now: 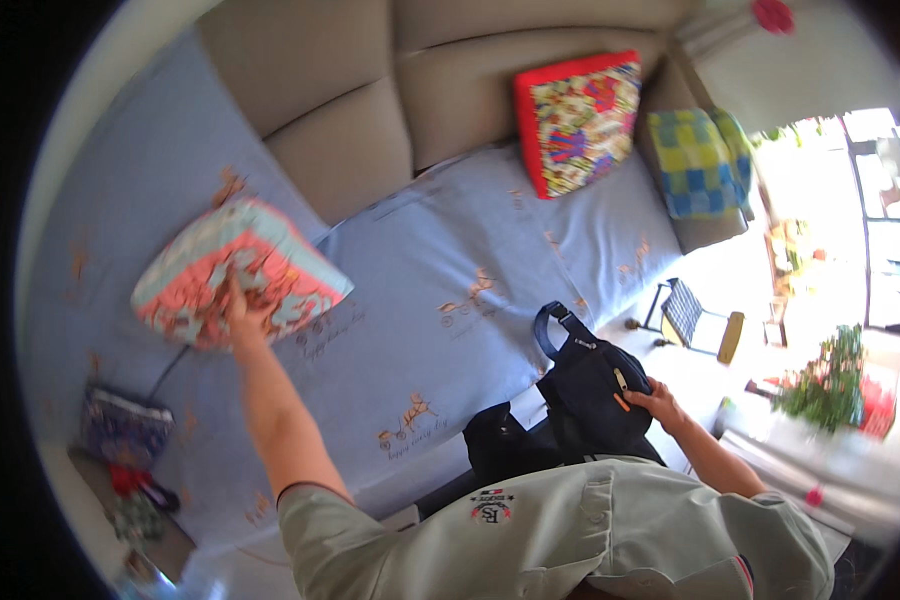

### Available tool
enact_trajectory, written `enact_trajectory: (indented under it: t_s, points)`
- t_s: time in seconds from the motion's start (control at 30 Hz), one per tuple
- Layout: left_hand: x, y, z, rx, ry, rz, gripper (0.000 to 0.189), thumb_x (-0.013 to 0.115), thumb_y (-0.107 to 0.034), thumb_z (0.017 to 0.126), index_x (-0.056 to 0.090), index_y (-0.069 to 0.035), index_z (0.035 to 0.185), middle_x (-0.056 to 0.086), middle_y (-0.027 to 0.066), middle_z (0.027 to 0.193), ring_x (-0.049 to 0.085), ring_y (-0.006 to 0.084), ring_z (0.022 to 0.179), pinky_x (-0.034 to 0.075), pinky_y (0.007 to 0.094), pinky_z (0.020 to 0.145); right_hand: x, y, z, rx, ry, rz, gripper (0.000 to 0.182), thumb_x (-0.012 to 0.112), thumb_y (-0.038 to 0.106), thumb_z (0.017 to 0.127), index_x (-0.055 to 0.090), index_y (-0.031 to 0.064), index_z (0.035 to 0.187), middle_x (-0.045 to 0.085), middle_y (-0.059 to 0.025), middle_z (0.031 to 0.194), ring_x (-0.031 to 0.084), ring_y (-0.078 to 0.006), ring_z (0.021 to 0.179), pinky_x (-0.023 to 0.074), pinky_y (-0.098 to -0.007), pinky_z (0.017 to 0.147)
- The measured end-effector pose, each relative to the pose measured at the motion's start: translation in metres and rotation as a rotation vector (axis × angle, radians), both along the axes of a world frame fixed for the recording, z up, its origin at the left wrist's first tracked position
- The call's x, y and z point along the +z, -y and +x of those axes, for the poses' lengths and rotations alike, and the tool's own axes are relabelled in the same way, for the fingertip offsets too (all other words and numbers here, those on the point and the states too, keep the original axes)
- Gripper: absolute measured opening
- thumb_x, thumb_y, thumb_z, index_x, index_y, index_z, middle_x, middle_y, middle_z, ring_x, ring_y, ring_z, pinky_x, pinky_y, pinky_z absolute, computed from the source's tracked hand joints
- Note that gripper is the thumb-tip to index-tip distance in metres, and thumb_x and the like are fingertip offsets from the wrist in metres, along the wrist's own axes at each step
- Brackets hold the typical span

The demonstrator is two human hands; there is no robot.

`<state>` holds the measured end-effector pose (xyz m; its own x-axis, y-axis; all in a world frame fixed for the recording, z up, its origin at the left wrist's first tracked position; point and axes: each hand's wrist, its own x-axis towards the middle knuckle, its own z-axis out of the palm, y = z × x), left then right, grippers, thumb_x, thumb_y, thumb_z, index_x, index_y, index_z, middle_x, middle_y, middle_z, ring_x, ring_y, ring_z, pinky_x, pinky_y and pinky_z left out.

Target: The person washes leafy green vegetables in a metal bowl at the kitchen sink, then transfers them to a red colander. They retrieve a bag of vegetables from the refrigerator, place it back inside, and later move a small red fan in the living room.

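Note:
My left hand (249, 306) is stretched out over a pink and pale-blue patterned cushion (304, 289) on the left part of the sofa. One finger points along the cushion's face; the other fingers blend into its print, so whether they grip it cannot be told. Close to my body, my right hand (660, 405) holds the side edge of a dark sling bag (589, 382). The bag has a zip with a pale pull, an orange tab and a looped strap (549, 330) with a buckle. My fingers lie beside the zip, which appears closed.
A blue printed cover (450, 232) lies over the brown sofa (337, 150). A red-edged cushion (581, 124) leans at the back, near a checked cloth (694, 165) on the armrest. A small chair (686, 315) and a green plant (829, 382) stand right. A dark patterned pouch (126, 427) lies left.

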<state>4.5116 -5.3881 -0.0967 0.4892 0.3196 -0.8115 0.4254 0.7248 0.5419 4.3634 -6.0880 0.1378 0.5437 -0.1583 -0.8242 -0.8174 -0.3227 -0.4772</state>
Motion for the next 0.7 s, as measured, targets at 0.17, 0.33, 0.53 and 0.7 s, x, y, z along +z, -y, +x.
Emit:
enact_trajectory:
  t_s: [0.17,0.33,0.53,0.7]
  points:
    - [-0.025,0.033,-0.034,0.286,0.235,0.103,0.060,0.056,-0.050,0.075,0.036,-0.022,0.124,0.046,0.0023,0.118,0.043,0.0270,0.105,0.041,0.0478,0.083,-0.011,0.056,-0.042,-0.226,0.014,0.015,0.037,0.068,0.016,0.071,0.055,-0.0001,0.101,0.060,-0.0037,0.086,0.056,-0.0103,0.074,0.0463,-0.0233,0.069]
    - [-0.114,0.176,-0.128,0.241,-0.334,0.255,0.043,0.041,-0.049,0.083,0.049,-0.014,0.106,0.051,0.0039,0.076,0.044,0.0146,0.055,0.039,0.0279,0.047,-0.026,0.129,-0.075,-0.540,0.165,0.087,0.040,0.067,0.018,0.072,0.053,-0.0009,0.105,0.060,-0.0073,0.093,0.056,-0.0150,0.082,0.0448,-0.0260,0.077]
    - [-0.080,0.549,-0.154,-1.841,0.077,0.533,0.035,0.056,-0.036,0.077,0.062,-0.006,0.093,0.063,0.0116,0.087,0.058,0.0208,0.078,0.045,0.0338,0.071,-0.045,0.258,-0.095,-0.831,0.280,0.098,0.044,0.067,0.019,0.072,0.051,-0.0012,0.107,0.058,-0.0089,0.098,0.055,-0.0159,0.089,0.0425,-0.0264,0.080]
    - [-0.014,0.789,-0.092,-2.065,0.364,0.586,0.026,0.055,-0.030,0.075,0.060,-0.007,0.085,0.061,0.0147,0.078,0.059,0.0262,0.076,0.045,0.0344,0.069,-0.071,0.397,-0.127,-0.817,0.280,0.028,0.038,0.065,0.020,0.072,0.056,0.0004,0.103,0.061,-0.0076,0.090,0.056,-0.0141,0.083,0.0435,-0.0273,0.078]
